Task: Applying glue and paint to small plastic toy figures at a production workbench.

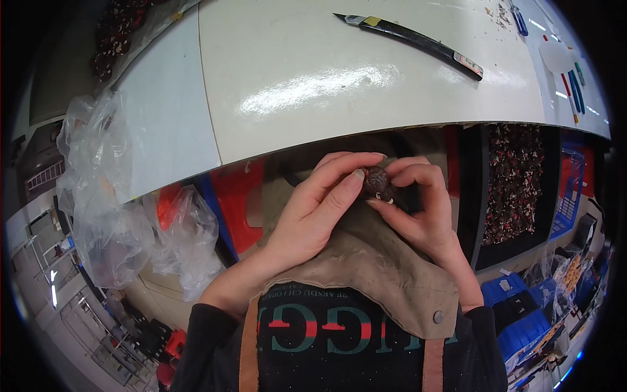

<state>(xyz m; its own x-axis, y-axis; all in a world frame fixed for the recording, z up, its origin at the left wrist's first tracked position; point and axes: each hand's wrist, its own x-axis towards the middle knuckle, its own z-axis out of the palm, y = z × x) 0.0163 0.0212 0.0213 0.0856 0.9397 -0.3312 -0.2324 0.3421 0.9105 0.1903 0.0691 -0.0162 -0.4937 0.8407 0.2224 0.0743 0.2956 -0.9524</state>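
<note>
Plastic bags (pixel 98 150): over at the far left, clear and crumpled, draped down past the edge of the white table (pixel 294 46).
Smaller bag (pixel 196 238): just right of those, clear too, with something red showing in its upper part.
Red plastic (pixel 238 202): below the table edge, bright, partly hidden; I can't tell its full shape.
Left hand (pixel 313 209): here's the action, bare, fingers curled over the far side, thumb pressing in, gripping the left of the small brown piece (pixel 377 184).
Brown piece: front and centre between the 2 hands, held up near the table edge, above the apron; dark, rounded, knobbly, with a pale bit at its lower end, partly covered by the fingers.
Apron (pixel 375 261): tan cloth, spread in folds right under the hands, over a dark shirt (pixel 300 366).
Right hand (pixel 428 206): bare, thumb and bent forefinger pinching the piece from the right.
Knife (pixel 418 42): up on the table, black handle, lying slantwise, blade pointing left, well apart from both hands.
Black tray (pixel 473 202): right of the right hand, loaded with dark pieces (pixel 514 183) flecked red and white.
Blue basket (pixel 567 196): just beyond the tray.
Pens (pixel 575 91): a small group at the far right of the table.
</note>
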